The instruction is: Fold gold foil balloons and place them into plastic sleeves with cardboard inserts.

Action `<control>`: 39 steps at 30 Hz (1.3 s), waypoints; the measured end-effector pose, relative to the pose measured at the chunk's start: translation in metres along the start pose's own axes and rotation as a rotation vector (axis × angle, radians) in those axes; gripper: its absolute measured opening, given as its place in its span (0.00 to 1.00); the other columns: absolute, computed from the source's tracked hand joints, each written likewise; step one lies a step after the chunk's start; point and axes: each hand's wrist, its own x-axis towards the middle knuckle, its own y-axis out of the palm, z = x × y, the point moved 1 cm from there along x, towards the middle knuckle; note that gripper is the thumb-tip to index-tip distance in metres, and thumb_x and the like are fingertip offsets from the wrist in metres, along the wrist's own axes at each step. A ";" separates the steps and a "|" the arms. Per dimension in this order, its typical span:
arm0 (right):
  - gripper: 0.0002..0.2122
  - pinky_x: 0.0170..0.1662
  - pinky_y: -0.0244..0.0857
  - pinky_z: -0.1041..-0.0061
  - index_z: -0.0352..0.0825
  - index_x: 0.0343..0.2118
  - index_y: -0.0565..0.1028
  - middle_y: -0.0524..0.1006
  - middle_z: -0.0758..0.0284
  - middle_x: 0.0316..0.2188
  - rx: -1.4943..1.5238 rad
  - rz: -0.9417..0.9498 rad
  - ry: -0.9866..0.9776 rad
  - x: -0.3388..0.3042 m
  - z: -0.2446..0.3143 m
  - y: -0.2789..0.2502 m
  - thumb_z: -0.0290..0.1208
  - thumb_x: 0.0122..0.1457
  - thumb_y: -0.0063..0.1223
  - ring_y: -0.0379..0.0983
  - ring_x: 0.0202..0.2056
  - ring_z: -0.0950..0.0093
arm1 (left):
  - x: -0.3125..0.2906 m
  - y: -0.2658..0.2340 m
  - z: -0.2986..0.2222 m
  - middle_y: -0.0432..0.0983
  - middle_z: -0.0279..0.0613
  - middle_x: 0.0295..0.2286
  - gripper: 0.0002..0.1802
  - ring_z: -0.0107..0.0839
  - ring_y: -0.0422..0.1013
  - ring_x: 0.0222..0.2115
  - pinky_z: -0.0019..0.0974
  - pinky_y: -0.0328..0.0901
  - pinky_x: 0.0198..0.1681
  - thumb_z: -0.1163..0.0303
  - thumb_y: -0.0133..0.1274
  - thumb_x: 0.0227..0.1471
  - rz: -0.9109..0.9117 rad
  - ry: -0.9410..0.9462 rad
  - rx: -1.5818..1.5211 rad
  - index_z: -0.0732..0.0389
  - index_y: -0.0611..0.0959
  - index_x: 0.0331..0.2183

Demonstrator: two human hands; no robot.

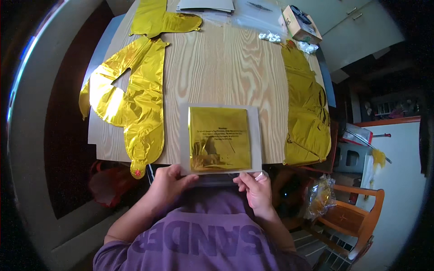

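A flat, clear plastic bag (255, 131) with a folded gold foil balloon (220, 151) inside lies at the table's near edge, partly over it. Small print runs across its front. My left hand (166, 183) grips the bag's lower left corner, thumb along the bottom edge. At the lower right, my right hand (256, 189) pinches the same edge between thumb and fingers. Something small and whitish shows at the right fingers; I cannot make out what it is. Flat gold foil balloons lie on both sides, one gold balloon (147, 90) at left, another gold balloon (307, 117) at right.
Another gold foil piece (158, 20) lies at the far left of the wooden table (212, 67). Grey-white sheets (205, 5), clear plastic (255, 16), crumpled white scraps (270, 37) and a small box (302, 27) sit at the back. A wooden chair (348, 217) stands at right.
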 end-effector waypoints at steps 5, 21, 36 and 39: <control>0.10 0.25 0.69 0.82 0.30 0.36 0.80 0.82 0.64 0.28 -0.099 0.002 -0.032 0.014 0.010 0.004 0.33 0.61 0.61 0.77 0.26 0.79 | -0.015 -0.029 -0.060 0.76 0.42 0.19 0.26 0.43 0.76 0.22 0.41 0.69 0.31 0.48 0.68 0.43 -0.213 0.253 0.832 0.60 0.76 0.22; 0.23 0.52 0.67 0.65 0.35 0.50 0.76 0.75 0.61 0.48 -1.439 0.070 -1.053 0.020 0.056 0.000 0.31 0.50 0.68 0.72 0.49 0.63 | 0.058 0.006 -0.028 0.61 0.49 0.61 0.36 0.53 0.54 0.64 0.63 0.48 0.65 0.54 0.63 0.49 -0.111 0.993 0.959 0.53 0.72 0.58; 0.18 0.48 0.71 0.68 0.39 0.44 0.81 0.79 0.64 0.47 -1.496 0.387 -0.792 0.036 0.100 0.002 0.35 0.48 0.68 0.75 0.45 0.67 | 0.065 -0.001 -0.043 0.68 0.51 0.55 0.26 0.51 0.61 0.61 0.59 0.54 0.64 0.59 0.62 0.50 0.009 1.113 0.735 0.59 0.79 0.49; 0.12 0.48 0.72 0.71 0.33 0.40 0.81 0.81 0.64 0.39 -1.135 0.619 -0.463 0.101 0.155 0.023 0.31 0.54 0.65 0.79 0.43 0.72 | 0.063 -0.004 -0.036 0.69 0.50 0.54 0.24 0.48 0.62 0.60 0.58 0.54 0.64 0.60 0.62 0.50 -0.002 1.074 0.685 0.59 0.79 0.48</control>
